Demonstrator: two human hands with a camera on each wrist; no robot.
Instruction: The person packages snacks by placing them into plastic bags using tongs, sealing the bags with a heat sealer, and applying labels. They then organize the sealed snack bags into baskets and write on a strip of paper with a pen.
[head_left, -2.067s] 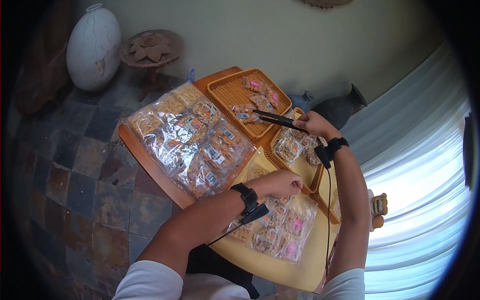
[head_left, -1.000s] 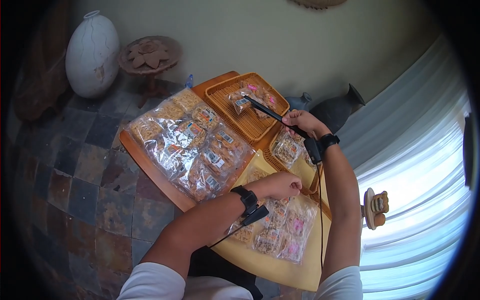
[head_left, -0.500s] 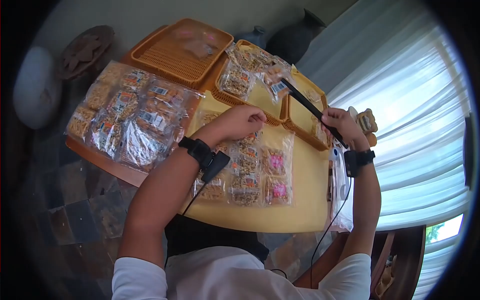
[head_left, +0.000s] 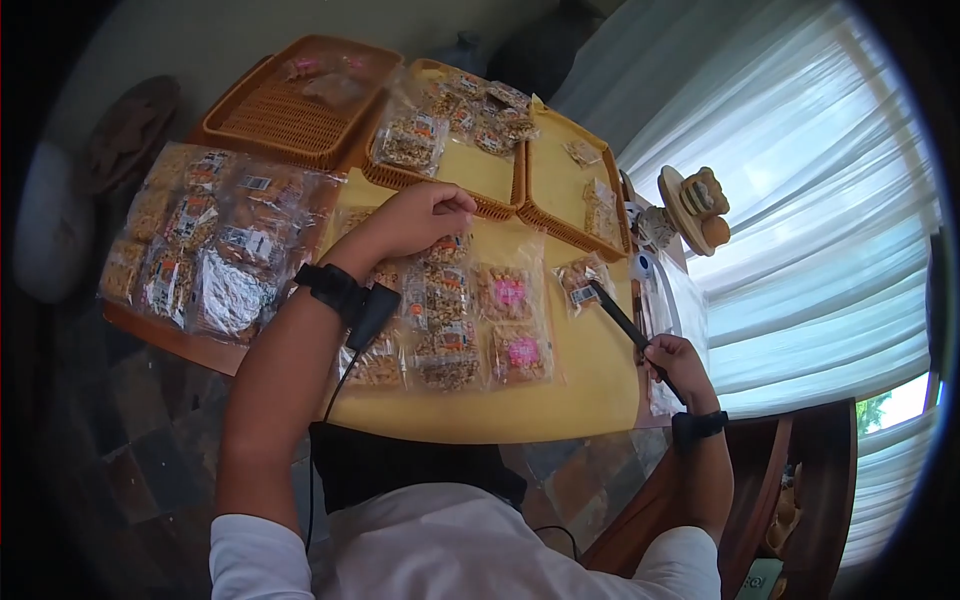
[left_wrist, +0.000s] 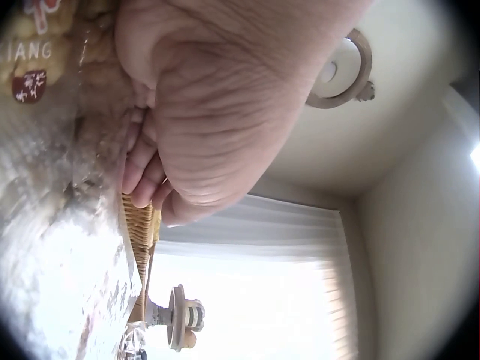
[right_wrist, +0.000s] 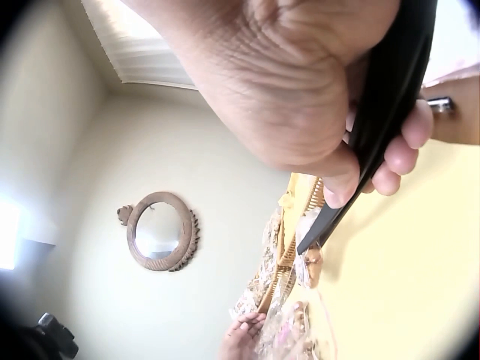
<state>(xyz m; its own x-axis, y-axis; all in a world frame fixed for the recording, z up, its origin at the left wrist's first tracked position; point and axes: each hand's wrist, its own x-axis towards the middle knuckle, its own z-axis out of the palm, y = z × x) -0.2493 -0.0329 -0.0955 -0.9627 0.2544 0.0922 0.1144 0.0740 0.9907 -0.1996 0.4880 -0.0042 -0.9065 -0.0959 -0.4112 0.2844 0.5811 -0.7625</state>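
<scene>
My right hand [head_left: 674, 364] grips black tongs [head_left: 624, 318]. At their tips is a small clear packet of brown snacks [head_left: 580, 282] with a barcode label, over the yellow cloth right of the grouped packs. In the right wrist view, thumb and fingers wrap the tongs [right_wrist: 379, 112], and the packet [right_wrist: 312, 264] shows at the tips. My left hand [head_left: 418, 218] hovers over the upper part of the grouped snack packs [head_left: 440, 320], near the basket edge. Its fingers are loosely curled with nothing held, as the left wrist view of the hand [left_wrist: 217, 112] also shows.
Behind stand a wicker basket with pink-labelled packets [head_left: 270, 125], a second with nut packs [head_left: 455, 170], and a third with a few packets [head_left: 560, 185]. Several bagged snacks [head_left: 215, 235] cover the table's left. A small stand with bread-like items [head_left: 690, 215] is at the right.
The right hand has carried the packet in the tongs from the far left basket, across the other baskets, to the cloth at the right. The head view has turned; the left hand stays over the packs.
</scene>
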